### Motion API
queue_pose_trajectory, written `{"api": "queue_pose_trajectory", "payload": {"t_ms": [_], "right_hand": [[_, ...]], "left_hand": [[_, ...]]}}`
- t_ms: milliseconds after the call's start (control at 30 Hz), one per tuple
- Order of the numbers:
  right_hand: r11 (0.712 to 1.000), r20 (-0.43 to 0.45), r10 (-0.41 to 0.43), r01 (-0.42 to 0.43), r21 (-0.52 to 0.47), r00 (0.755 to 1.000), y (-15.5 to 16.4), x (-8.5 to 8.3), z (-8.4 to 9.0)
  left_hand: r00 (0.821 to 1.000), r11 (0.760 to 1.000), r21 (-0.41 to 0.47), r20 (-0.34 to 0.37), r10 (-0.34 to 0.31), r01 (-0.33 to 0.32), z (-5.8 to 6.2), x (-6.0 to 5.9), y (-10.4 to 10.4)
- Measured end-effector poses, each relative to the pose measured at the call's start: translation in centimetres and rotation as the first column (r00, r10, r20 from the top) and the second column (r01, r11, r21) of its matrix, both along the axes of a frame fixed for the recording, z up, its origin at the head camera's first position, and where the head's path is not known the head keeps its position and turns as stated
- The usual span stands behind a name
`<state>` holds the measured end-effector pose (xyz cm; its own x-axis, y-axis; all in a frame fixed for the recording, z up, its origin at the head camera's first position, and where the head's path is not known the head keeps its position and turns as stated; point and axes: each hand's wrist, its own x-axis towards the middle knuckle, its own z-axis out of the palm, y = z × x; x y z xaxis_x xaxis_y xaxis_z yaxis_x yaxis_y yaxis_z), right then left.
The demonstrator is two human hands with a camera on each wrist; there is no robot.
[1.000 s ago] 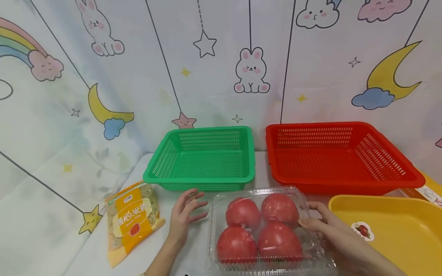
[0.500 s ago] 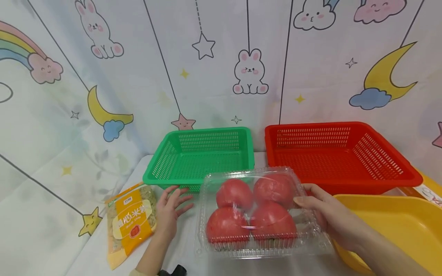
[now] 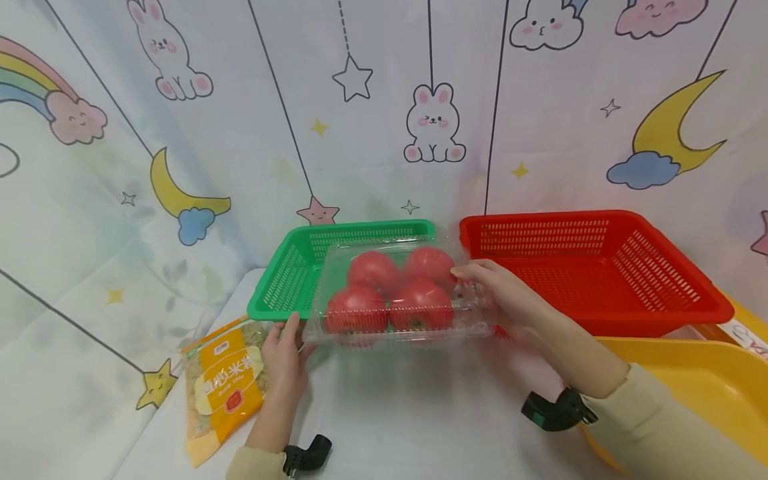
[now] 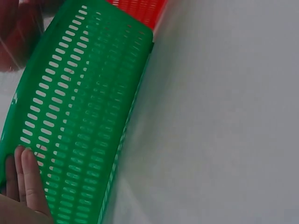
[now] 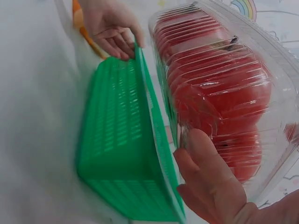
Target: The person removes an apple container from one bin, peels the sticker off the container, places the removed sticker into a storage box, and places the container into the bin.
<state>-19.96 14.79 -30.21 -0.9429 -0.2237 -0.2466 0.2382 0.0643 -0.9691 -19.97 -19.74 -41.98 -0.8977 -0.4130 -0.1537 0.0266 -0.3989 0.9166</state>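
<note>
A clear plastic clamshell box [image 3: 396, 293] with several red tomatoes inside hangs over the front part of the green basket [image 3: 279, 287]. My right hand [image 3: 483, 288] grips the box's right end, thumb on the lid. In the right wrist view the box [image 5: 219, 88] sits just above the green basket's rim [image 5: 154, 121], with my right hand [image 5: 205, 179] under it. My left hand [image 3: 287, 343] touches the green basket's front left corner with straight fingers. The left wrist view shows those fingers [image 4: 25, 179] against the basket's slotted wall [image 4: 79, 116].
A red basket [image 3: 660, 267] stands to the right of the green one, against the cartoon backdrop. A yellow tray [image 3: 690, 393] lies at the front right. An orange packet [image 3: 228, 383] lies at the left of the white table [image 3: 420, 413].
My right hand has lifted the tomato box off the table and carried it back and left over the green basket. My left hand has slid left to the basket's front corner.
</note>
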Motion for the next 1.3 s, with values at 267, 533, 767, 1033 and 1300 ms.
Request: {"api": "queue_pose_trajectory", "payload": {"t_ms": [267, 533, 767, 1033, 1300], "right_hand": [[0.996, 0.050, -0.024, 0.028, -0.085, 0.998, -3.5, -3.8, 0.7], [0.987, 0.091, -0.048, 0.062, -0.150, 0.995, -7.8, -6.7, 0.3], [0.970, 0.133, -0.173, 0.192, -0.149, 0.976, -12.1, -9.0, -1.6], [0.960, 0.182, -0.219, 0.245, -0.133, 0.959, -14.5, -10.5, -3.9], [0.977, 0.172, -0.201, 0.210, -0.038, 0.964, -14.1, -11.1, -5.4]], "left_hand": [[0.994, 0.984, 0.177, -0.093, 0.051, -0.034, -0.4, -1.0, 0.6], [0.994, 0.991, 0.128, -0.103, 0.037, -0.023, -0.4, -1.4, 1.1], [0.994, 0.994, 0.102, -0.095, 0.048, -0.039, -0.6, -1.2, 0.6], [0.993, 0.995, 0.088, -0.100, 0.064, -0.056, -0.4, -0.9, 0.1], [0.993, 0.997, 0.066, -0.112, 0.048, -0.040, -0.6, -1.0, 0.5]]}}
